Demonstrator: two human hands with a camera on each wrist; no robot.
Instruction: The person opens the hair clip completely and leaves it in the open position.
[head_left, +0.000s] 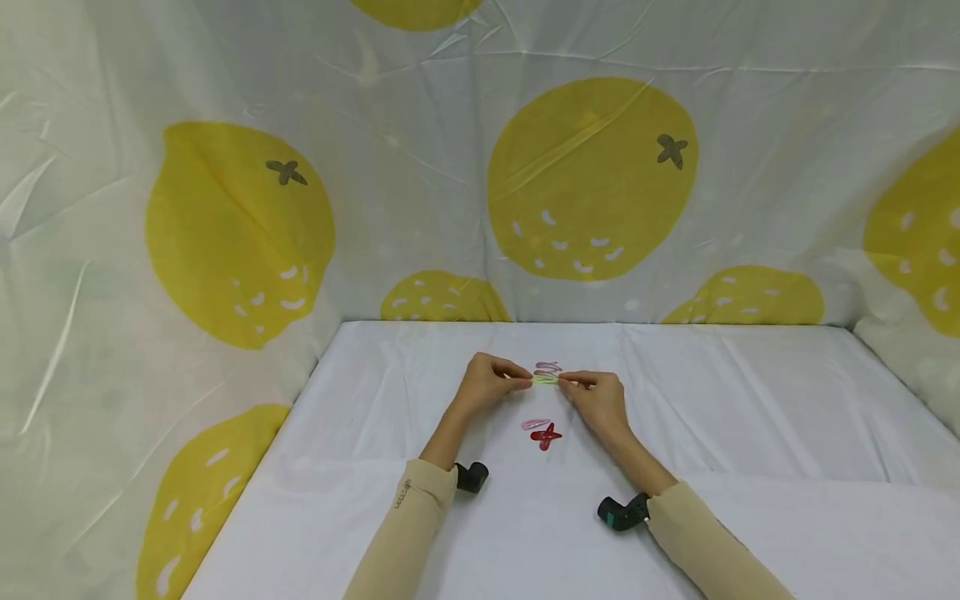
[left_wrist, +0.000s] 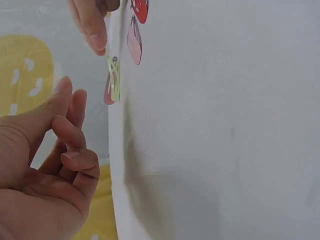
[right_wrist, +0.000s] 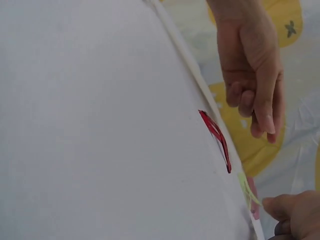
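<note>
Snap hair clips lie on the white table. In the head view my right hand pinches the right end of a light green hair clip between thumb and index finger. My left hand is at its other end. In the left wrist view my left hand is apart from the green clip, its fingers loosely curled, with nothing visible between them. The right wrist view shows my right hand at one tip of the clip; part of its fingers is cut off. Mauve-pink clips lie just beyond it.
Nearer to me are a pink clip and red clips crossed over each other. Black wrist devices hang by both sleeves. A lemon-print cloth rises behind the table and along its sides.
</note>
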